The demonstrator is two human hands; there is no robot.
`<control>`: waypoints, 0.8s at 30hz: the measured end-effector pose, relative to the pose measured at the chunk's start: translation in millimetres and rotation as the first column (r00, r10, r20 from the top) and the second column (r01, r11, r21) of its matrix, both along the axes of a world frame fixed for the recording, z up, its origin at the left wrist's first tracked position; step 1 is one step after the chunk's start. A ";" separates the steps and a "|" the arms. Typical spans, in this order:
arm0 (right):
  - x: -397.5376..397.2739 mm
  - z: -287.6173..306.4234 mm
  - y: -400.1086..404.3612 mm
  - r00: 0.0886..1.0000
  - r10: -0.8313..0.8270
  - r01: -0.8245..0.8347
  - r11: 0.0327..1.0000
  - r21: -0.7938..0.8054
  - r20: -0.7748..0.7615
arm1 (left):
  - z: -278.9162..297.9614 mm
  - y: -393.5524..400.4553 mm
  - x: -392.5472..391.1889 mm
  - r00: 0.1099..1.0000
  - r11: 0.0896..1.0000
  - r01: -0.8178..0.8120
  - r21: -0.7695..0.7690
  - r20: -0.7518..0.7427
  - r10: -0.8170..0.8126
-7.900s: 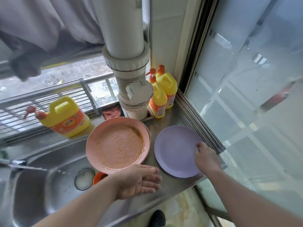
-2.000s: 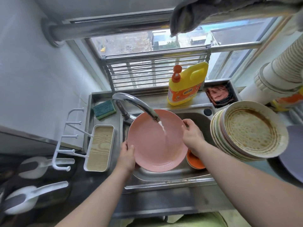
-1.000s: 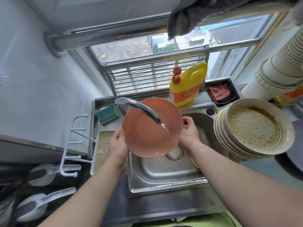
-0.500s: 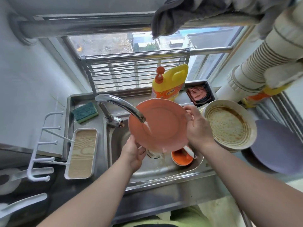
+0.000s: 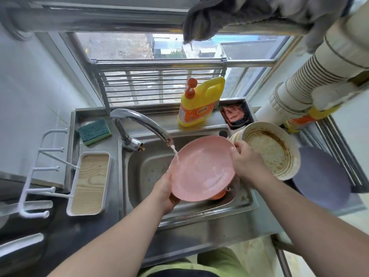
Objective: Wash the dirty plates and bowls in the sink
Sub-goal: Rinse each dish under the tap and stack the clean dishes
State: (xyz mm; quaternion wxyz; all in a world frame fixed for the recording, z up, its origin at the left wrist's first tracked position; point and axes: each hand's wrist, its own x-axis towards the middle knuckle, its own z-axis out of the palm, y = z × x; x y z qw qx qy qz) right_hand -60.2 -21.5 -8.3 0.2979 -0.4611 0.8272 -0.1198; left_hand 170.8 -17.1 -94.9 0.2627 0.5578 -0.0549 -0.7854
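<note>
A pink plate hangs tilted over the steel sink, its face up and wet. My left hand grips its lower left rim and my right hand grips its right rim. Water from the tap hits the plate's left edge. Right of the sink sits a stack of dirty cream plates with brown residue. An orange bowl peeks out beneath the pink plate. A purple plate lies on the counter at the far right.
A yellow detergent bottle stands behind the sink, with a green sponge at the back left. A white tray with hooks sits left of the sink. A large white pipe and more yellow bottles fill the right corner.
The plate has tipped from facing me steeply to lying flatter and lower over the sink. The water now strikes its left edge instead of its middle. Both hands keep their hold.
</note>
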 end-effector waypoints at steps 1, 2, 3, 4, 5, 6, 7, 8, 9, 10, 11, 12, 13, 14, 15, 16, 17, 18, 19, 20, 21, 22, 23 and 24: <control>0.5 -6.6 0.7 1.000 -0.021 0.021 0.999 0.043 0.010 | 0.1 1.1 5.3 1.000 1.000 -0.019 0.008 -0.004 0.019; 1.7 -14.5 2.5 0.999 -0.040 0.038 0.996 0.086 0.012 | -0.3 1.4 11.8 0.999 0.999 -0.032 0.016 -0.002 0.032; 4.4 -22.5 5.2 0.999 -0.050 0.049 0.990 0.132 0.006 | -1.0 1.2 18.4 0.999 0.999 -0.033 0.022 0.004 0.033; 7.9 -30.8 8.3 0.998 -0.055 0.055 0.983 0.173 0.000 | -2.1 1.4 25.6 1.000 1.000 -0.016 0.024 0.016 0.015; 11.9 -39.4 11.7 0.998 -0.059 0.059 0.977 0.207 -0.005 | -1.4 1.7 32.6 0.999 1.000 0.009 0.018 0.033 -0.009; 16.7 -46.8 14.9 0.998 -0.060 0.061 0.970 0.236 -0.009 | -1.8 0.9 40.5 0.997 0.999 0.036 0.004 0.072 -0.036; 22.0 -53.5 17.4 0.998 -0.054 0.056 0.963 0.265 -0.014 | -1.1 -0.2 47.9 0.993 0.998 0.057 -0.011 0.105 -0.055; 27.9 -59.1 19.2 0.999 -0.039 0.042 0.955 0.294 -0.018 | -0.5 -1.9 54.2 0.987 0.996 0.081 -0.030 0.138 -0.076; 33.6 -65.0 20.4 1.000 -0.019 0.025 0.946 0.324 -0.019 | 1.2 -4.5 60.5 0.980 0.993 0.107 -0.058 0.172 -0.096; 40.3 -69.3 21.0 1.000 -0.002 0.009 0.933 0.359 -0.019 | 4.3 -7.4 66.9 0.966 0.986 0.145 -0.085 0.227 -0.122; 46.8 -74.0 21.2 1.000 0.011 -0.005 0.921 0.389 -0.015 | 5.7 -10.3 71.6 0.950 0.977 0.181 -0.114 0.277 -0.144; 53.0 -79.0 21.4 1.000 0.024 -0.018 0.911 0.412 -0.009 | 6.4 -13.9 76.1 0.935 0.969 0.207 -0.137 0.320 -0.154; 58.5 -84.6 21.5 0.999 0.047 -0.040 0.905 0.424 -0.004 | 5.5 -16.4 80.2 0.921 0.963 0.219 -0.157 0.360 -0.151; 63.5 -88.9 21.0 0.998 0.067 -0.060 0.899 0.434 -0.002 | 6.4 -18.9 84.6 0.902 0.960 0.217 -0.177 0.413 -0.128; 67.7 -93.1 20.2 0.996 0.086 -0.076 0.900 0.430 -0.004 | 9.7 -20.9 87.9 0.883 0.958 0.213 -0.194 0.458 -0.103; 71.6 -94.0 18.9 0.996 0.093 -0.085 0.906 0.414 0.001 | 12.2 -22.6 91.2 0.866 0.955 0.211 -0.207 0.494 -0.085; 74.6 -94.4 16.9 0.996 0.092 -0.090 0.918 0.387 0.013 | 11.2 -23.8 95.3 0.854 0.953 0.213 -0.216 0.515 -0.074; 76.5 -92.7 14.7 0.997 0.072 -0.078 0.931 0.357 0.030 | 8.6 -24.3 99.3 0.845 0.951 0.218 -0.217 0.529 -0.073; 76.9 -91.2 12.3 0.998 0.050 -0.063 0.945 0.322 0.047 | 9.5 -23.5 101.1 0.839 0.953 0.213 -0.214 0.540 -0.066; 76.9 -89.5 10.3 0.997 0.030 -0.048 0.953 0.298 0.064 | 7.8 -22.0 102.8 0.840 0.959 0.191 -0.210 0.541 -0.049; 76.5 -88.6 8.2 0.997 0.026 -0.046 0.961 0.273 0.079 | 4.8 -19.8 103.0 0.849 0.968 0.158 -0.195 0.527 -0.033; 74.8 -88.6 6.6 0.996 0.017 -0.040 0.967 0.251 0.090 | 0.7 -17.3 102.1 0.865 0.976 0.120 -0.180 0.502 -0.014; 72.2 -88.4 5.1 0.996 0.014 -0.035 0.973 0.228 0.090 | -1.6 -14.5 99.6 0.880 0.982 0.081 -0.169 0.474 0.009; 68.8 -87.3 4.2 0.996 0.011 -0.029 0.978 0.205 0.085 | -4.0 -12.1 96.8 0.896 0.987 0.037 -0.155 0.442 0.036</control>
